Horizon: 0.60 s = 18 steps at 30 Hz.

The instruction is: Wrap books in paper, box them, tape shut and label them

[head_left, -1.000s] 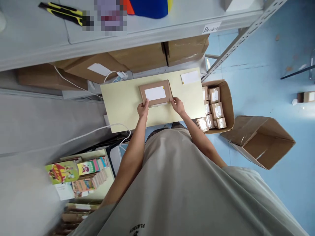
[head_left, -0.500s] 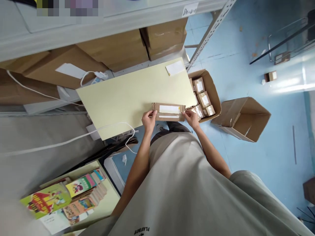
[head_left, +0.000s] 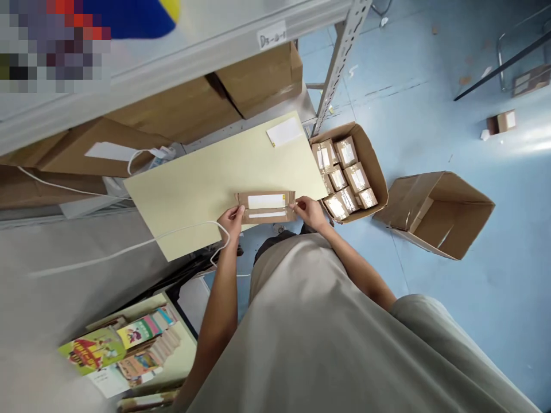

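Head view: flat brown parcel (head_left: 266, 207) at near edge of pale tabletop (head_left: 202, 183), partly overhanging; left hand (head_left: 231, 221) pinches left end, right hand (head_left: 310, 212) pinches right end, fingers closed on cardboard; judgement: keep grip even, parcel level, label up; open carton of small boxes (head_left: 348, 172) beside tabletop's right edge.

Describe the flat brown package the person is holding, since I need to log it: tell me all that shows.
The package is a flat, oblong parcel of brown cardboard, with a white label on its face and a pale strip, perhaps tape, along the near side. It is tilted up at the near edge of the pale yellow tabletop. The left hand grips its left end, the right hand its right end. Any print on the label is too small to read.
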Tool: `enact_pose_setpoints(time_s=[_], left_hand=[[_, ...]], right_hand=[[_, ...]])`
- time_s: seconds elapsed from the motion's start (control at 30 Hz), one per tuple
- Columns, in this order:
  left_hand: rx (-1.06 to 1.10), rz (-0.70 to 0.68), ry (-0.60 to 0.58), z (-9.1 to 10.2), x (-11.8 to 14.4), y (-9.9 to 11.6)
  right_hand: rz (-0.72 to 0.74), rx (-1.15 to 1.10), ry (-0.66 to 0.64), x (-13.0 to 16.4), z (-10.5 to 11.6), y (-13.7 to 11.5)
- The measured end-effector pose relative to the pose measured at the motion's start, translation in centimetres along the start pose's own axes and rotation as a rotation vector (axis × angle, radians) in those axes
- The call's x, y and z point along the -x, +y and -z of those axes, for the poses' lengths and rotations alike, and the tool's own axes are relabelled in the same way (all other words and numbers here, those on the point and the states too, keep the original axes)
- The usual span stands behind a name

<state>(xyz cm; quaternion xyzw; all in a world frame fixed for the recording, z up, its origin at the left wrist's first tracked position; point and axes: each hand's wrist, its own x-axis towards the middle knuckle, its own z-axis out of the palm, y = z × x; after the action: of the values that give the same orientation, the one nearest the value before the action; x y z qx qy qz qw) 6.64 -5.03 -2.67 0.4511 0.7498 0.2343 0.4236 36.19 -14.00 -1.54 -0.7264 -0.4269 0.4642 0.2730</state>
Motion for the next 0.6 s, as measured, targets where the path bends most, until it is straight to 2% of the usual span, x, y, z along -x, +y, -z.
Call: enact_pose_setpoints(time_s=[0.07, 0.17, 0.3, 0.4, 0.5, 0.6], left_hand=[[-0.059, 0.03, 0.025, -1.1, 0.2, 1.3], [-0.102, 0.011, 0.006, -4.7, 0.5, 4.0], [-0.062, -0.078, -0.096, -12.1, 0.4, 8.6], [-0.094, -0.217, -0.182, -18.1, -0.1, 12.5], [-0.186, -0.415, -0.258, -24.2, -0.7, 16.5], [-0.246, -0.534, -0.384, -30.1, -1.2, 19.6]], right_hand=[[0.003, 0.004, -0.034, -1.0, 1.7, 0.3], [-0.004, -0.014, 0.0, -1.8, 5.2, 1.8], [-0.08, -0.13, 0.156, -1.7, 10.6, 5.5], [-0.157, -0.236, 0.273, -1.5, 14.0, 9.1], [-0.25, -0.348, 0.317, -1.9, 16.3, 12.3], [-0.319, -0.414, 0.395, -2.3, 17.5, 14.7]])
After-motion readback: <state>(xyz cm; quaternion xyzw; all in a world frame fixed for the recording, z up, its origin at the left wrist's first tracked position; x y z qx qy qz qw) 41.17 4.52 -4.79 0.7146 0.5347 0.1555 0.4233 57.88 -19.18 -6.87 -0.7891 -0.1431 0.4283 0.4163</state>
